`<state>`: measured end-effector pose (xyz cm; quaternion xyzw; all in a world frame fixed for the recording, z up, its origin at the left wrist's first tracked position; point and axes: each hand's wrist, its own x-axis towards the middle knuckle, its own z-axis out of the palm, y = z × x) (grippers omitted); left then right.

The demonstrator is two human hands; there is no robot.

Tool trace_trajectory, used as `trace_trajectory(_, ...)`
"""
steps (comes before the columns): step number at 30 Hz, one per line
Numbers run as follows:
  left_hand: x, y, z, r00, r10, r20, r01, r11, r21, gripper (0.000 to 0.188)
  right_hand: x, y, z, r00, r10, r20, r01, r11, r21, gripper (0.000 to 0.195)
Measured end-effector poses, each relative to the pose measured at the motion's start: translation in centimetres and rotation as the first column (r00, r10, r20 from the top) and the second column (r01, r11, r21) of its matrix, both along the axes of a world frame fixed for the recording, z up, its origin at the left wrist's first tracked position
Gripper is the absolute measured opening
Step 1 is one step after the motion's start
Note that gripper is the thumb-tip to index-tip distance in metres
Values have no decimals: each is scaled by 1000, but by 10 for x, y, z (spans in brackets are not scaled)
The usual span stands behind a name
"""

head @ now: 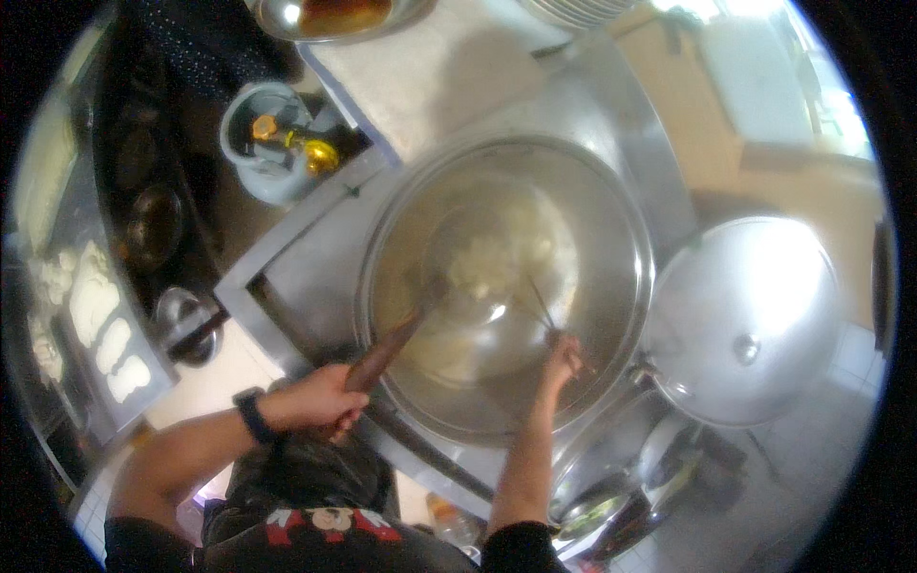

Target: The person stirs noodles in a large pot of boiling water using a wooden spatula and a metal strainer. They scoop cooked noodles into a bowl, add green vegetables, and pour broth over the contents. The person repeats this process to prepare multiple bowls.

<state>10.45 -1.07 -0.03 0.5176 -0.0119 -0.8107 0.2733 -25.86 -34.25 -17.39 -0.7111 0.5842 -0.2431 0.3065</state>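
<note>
A large round metal pot (pixel 609 215) stands before me, with pale, blurred pieces (pixel 483 268) at its middle. My left hand (pixel 329 401) grips the thick wooden handle (pixel 383 356) of a tool whose far end reaches down into the pot; its head is too blurred to name. Over the pot's near right side, my right hand (pixel 564 356) holds thin sticks, probably chopsticks (pixel 541 301), pointing at the pale pieces. Steam or blur hides details of the contents.
A domed metal lid (pixel 749 322) lies right of the pot. At upper left are a bucket (pixel 265 179) with yellow fittings and a person's dark, dotted clothing (pixel 208 50). White dough-like pieces (pixel 97 308) lie on a far-left surface. A bowl of brown liquid (pixel 344 16) stands at the top.
</note>
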Motion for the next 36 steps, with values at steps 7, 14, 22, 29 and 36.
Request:
trace_trajectory(7, 15, 12, 19, 988, 94, -121, -90, 995, 40, 12, 42, 5, -104, -112, -868, 484, 321, 430, 844, 29)
trace_trajectory(14, -5, 1, 0, 999, 21, 31, -19, 999, -51, 17, 10, 40, 26, -56, -731, 681, -31, 683, 730, 23)
trace_trajectory(22, -8, -2, -9, 1000, 5, 28, -2, 995, -103, 17, -4, 83, 122, 596, -416, 686, 130, 894, 429, 32)
trace_trajectory(29, 15, 20, 8, 998, 23, -62, -26, 999, -44, 12, -26, 27, 37, 964, -153, -218, 142, 988, -65, 39)
trace_trajectory(36, 55, 16, 41, 995, -68, -78, 66, 998, -24, 11, 21, 29, -98, -357, -833, 423, -9, 456, 890, 31)
